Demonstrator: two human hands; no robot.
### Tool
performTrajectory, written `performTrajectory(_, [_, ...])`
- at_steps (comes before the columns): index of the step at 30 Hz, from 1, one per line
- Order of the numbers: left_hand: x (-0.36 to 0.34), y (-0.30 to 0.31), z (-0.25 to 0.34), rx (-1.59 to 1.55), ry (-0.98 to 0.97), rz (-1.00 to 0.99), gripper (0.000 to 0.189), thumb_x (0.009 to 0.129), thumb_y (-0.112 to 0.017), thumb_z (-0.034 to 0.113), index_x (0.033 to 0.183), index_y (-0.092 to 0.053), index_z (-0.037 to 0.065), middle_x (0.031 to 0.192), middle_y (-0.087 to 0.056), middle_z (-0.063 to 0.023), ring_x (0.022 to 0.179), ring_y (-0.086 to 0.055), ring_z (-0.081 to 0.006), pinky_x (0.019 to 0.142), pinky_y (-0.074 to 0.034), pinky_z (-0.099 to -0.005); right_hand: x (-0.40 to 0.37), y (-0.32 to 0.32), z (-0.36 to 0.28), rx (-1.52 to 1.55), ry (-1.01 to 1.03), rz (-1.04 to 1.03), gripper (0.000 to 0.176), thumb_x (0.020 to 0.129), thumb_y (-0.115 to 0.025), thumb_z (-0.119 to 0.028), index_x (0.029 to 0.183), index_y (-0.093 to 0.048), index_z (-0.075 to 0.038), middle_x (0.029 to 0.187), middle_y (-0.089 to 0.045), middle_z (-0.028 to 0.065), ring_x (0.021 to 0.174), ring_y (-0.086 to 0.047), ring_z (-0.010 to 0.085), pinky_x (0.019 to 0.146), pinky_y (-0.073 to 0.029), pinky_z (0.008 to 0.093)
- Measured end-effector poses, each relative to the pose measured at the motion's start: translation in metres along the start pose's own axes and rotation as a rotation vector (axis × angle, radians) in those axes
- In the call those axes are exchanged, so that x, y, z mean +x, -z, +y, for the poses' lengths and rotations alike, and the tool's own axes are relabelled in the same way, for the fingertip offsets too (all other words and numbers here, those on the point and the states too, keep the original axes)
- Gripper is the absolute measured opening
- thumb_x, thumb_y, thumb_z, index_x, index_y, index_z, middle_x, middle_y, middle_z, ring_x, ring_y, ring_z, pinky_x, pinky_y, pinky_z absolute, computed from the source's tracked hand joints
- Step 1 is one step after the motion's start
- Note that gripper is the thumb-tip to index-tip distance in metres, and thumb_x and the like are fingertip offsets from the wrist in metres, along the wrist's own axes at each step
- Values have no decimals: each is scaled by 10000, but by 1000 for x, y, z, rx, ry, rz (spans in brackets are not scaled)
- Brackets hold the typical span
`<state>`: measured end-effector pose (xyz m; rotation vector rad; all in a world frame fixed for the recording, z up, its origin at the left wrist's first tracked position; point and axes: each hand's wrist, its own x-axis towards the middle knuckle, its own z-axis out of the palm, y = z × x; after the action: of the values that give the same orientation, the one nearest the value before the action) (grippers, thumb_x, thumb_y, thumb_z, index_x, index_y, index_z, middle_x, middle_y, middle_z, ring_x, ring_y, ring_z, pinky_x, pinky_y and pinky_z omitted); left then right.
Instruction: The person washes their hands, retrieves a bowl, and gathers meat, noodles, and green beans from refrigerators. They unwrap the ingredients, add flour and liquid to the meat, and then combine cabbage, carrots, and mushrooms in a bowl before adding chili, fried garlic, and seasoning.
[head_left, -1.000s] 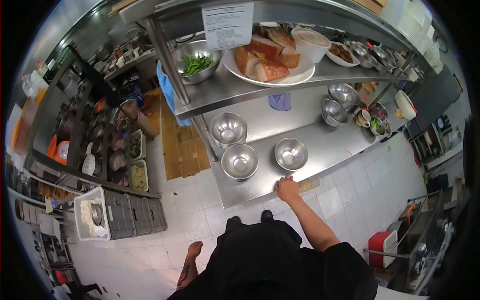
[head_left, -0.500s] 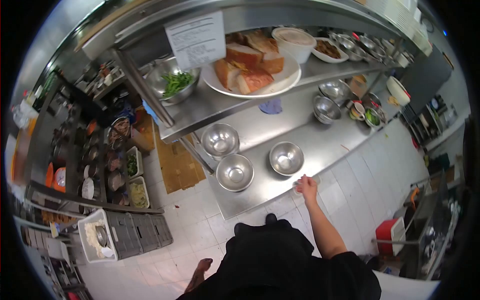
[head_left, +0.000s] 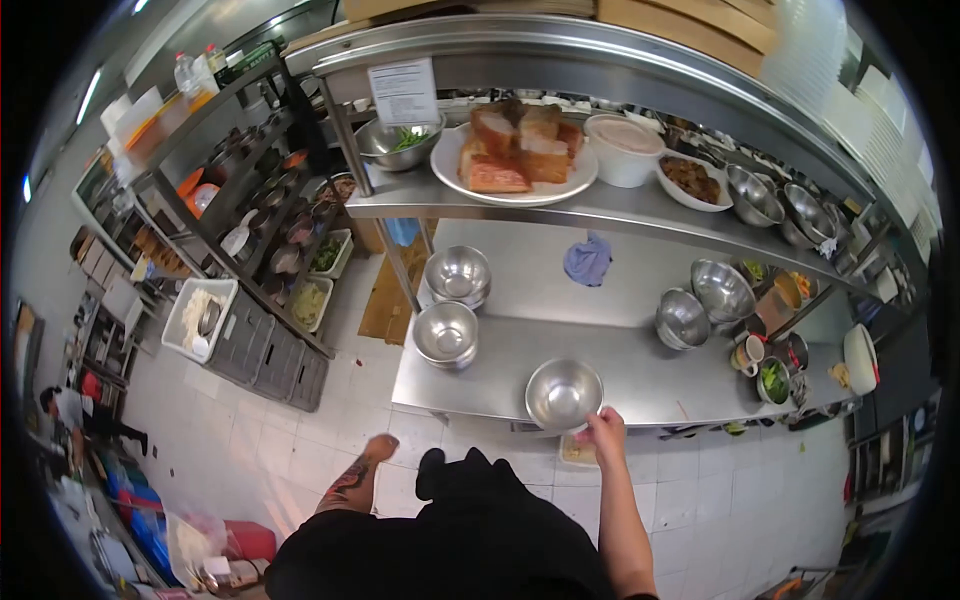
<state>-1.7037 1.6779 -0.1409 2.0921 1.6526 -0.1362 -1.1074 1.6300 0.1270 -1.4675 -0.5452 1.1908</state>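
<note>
My right hand [head_left: 603, 432] is at the front edge of the steel counter [head_left: 650, 385], fingers curled around a small clear container [head_left: 576, 453] with pale food in it. The hand is right beside the rim of an empty steel bowl [head_left: 563, 393] standing near the counter's edge. My left hand [head_left: 381, 446] hangs at my side over the tiled floor, fingers loosely curled, holding nothing. A tattoo shows on that forearm.
Two more steel bowls [head_left: 446, 333] stand at the counter's left end, others [head_left: 703, 300] to the right. The upper shelf carries a plate of roast meat [head_left: 515, 150], a bowl of greens [head_left: 400, 140] and a white tub [head_left: 622, 145]. A rack of pots [head_left: 250, 215] stands left.
My view has swung, so the counter now sits lower and more level. My right hand has lifted the small container off the counter edge and holds it beside the nearest bowl.
</note>
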Motion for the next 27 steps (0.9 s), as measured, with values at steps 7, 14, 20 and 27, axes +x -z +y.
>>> performTrajectory(7, [-58,-178,167,369,-175,-1030,343,942,-532,270,1206,-697,128,1226,-674,-155,1143,-636,-274,919,-529,-436,-68,249,-98,-70,71,84,152,846,-652,-81,779,-519,-112,697,-541,-13,598,-576,105,478,-517,279])
performTrajectory(14, [107,-209,388,464,-670,-869,431,891,-564,472,991,-754,99,1091,-696,-211,1069,-657,-353,924,-506,-471,-127,558,53,-58,29,819,106,827,-605,-43,797,-510,-80,677,-527,23,530,-600,154,459,-545,334])
performTrajectory(20, [204,-173,743,541,-1000,-915,379,955,-452,303,1088,-706,56,1109,-693,-198,1075,-644,-380,930,-492,-501,-416,577,292,664,-503,1888,169,768,-633,-3,927,-584,28,839,-643,194,497,-636,322,401,-563,414])
performTrajectory(27, [208,-262,1137,-1,-834,-923,367,942,-629,344,1119,-693,29,956,-725,-120,887,-666,-173,810,-513,-327,-553,461,333,642,-1334,1778,210,817,-715,-119,881,-579,28,669,-639,190,404,-612,290,287,-444,397])
